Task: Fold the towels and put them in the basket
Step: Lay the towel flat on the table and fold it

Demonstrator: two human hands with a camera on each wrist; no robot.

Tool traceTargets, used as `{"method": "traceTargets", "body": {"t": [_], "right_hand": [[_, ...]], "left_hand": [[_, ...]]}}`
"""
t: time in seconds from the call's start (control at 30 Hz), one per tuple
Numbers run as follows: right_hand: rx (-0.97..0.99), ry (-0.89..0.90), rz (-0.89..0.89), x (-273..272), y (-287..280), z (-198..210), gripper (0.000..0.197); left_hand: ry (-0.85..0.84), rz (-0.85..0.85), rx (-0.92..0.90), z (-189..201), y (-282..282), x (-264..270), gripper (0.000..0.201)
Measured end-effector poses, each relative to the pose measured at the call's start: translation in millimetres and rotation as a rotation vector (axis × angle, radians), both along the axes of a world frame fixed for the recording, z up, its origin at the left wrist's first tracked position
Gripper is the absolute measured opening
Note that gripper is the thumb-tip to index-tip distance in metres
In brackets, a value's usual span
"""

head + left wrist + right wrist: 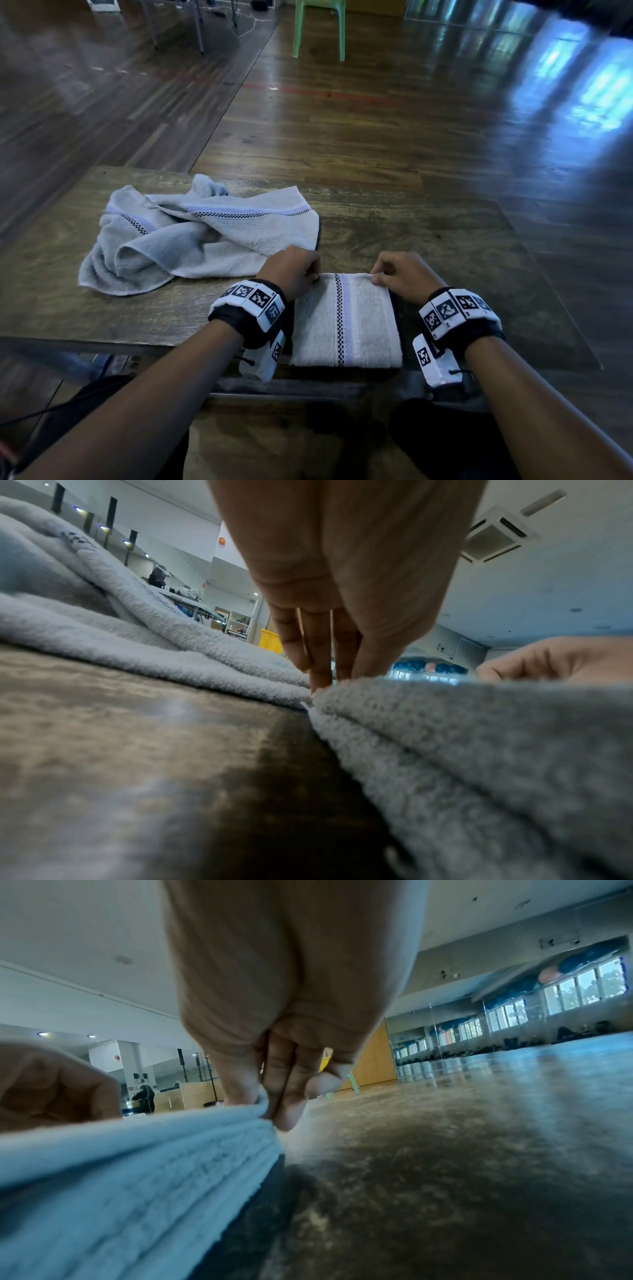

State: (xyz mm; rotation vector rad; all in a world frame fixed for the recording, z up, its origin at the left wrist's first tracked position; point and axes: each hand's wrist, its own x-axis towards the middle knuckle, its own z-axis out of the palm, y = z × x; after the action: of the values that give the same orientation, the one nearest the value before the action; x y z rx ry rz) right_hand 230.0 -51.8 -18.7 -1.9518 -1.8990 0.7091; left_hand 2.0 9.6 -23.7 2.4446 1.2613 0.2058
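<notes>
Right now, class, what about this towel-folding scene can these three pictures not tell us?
- Basket: not on the table in the head view.
- Folded towel layer count: blurred in both wrist views.
- Left hand and right hand fingertips: curled under in the head view.
- Crumpled towel underside: hidden by its own folds.

On the table (445, 240), the folded towel (346, 322) lies near the front edge, the crumpled towel (191, 240) behind-left.

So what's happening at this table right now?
A person is folding towels on a wooden table. The left hand and right hand each pinch a far corner of a folded pale towel with a checkered stripe. A second, crumpled grey towel lies unfolded beside it. No basket shows on the table.
</notes>
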Motion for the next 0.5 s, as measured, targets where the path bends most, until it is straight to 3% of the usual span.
{"method": "traceTargets", "body": {"t": [0.27, 0.5], "right_hand": [[0.055, -0.037, -0.034, -2.6, -1.4, -3.0, 0.013], [0.248, -0.435, 0.013, -17.4, -13.2, -5.0, 0.008]], "left_hand": [[0.027, 0.036, -0.036, -1.5, 0.6, 1.6, 0.006], [0.073, -0.121, 0.162, 10.8, -35.8, 6.5, 0.032]]}}
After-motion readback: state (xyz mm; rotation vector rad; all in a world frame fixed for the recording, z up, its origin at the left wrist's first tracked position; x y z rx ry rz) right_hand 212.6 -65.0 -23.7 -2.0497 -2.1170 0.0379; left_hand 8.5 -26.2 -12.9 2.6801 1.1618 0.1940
